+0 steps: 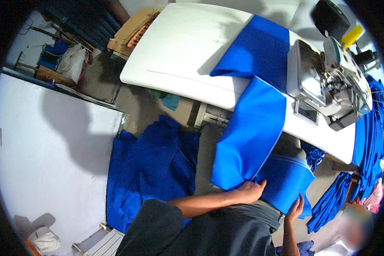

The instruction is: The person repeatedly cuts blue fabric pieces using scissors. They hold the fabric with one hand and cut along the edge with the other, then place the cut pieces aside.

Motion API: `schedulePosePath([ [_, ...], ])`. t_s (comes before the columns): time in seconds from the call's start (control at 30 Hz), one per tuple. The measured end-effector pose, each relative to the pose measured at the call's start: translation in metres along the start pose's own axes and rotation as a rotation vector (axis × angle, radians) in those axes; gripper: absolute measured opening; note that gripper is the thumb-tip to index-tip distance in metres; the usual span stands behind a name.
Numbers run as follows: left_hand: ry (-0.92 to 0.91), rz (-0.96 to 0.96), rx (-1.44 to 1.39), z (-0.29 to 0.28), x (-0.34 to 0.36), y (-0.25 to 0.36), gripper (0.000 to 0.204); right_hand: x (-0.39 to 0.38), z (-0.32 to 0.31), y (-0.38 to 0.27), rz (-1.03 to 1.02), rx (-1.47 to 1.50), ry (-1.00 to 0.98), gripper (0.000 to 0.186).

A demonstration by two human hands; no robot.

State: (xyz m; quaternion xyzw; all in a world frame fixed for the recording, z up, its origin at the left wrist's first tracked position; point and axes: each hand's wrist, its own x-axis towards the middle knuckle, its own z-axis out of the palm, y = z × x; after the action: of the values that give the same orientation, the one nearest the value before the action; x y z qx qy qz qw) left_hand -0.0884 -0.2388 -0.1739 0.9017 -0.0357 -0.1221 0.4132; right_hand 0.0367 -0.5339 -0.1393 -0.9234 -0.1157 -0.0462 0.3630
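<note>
A blue panel (254, 126) is laid partly on the white bench (179, 47), with its upper portion placed beside the sewing machine (347, 81). The lower portion is draped over the front edge and extended down to the lap. A blue lap piece (286, 181) is spread next to it; whether the two are joined cannot be determined.

The left hand (250, 193) is set at the lower end of the panel, close to the lap piece, with the fingers curled inward and the thumb extended. The right hand (296, 208) is placed against the lower right part of the lap piece, with the fingers partly extended. Whether cloth is pinched by either hand cannot be determined.

A dark blue cloth heap (153, 170) is located left of the lap. Further blue cloth (370, 123) is hung at the bench's right end. A white slatted seat (104, 245) is positioned at lower left.
</note>
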Motion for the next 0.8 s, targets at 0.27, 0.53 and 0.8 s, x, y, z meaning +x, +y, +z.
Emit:
schedulePosePath([
  [0.27, 0.031, 0.017, -0.050, -0.003, -0.002, -0.008, 0.067, 0.006, 0.003, 0.004, 0.177, 0.118, -0.059, 0.036],
  [0.53, -0.024, 0.019, 0.020, -0.015, 0.002, -0.004, 0.061, 0.003, 0.003, 0.005, 0.250, 0.203, -0.056, 0.036],
  [0.8, -0.080, -0.208, -0.007, -0.015, 0.010, 0.004, 0.058, -0.007, 0.003, 0.036, 0.123, 0.137, -0.063, 0.036],
])
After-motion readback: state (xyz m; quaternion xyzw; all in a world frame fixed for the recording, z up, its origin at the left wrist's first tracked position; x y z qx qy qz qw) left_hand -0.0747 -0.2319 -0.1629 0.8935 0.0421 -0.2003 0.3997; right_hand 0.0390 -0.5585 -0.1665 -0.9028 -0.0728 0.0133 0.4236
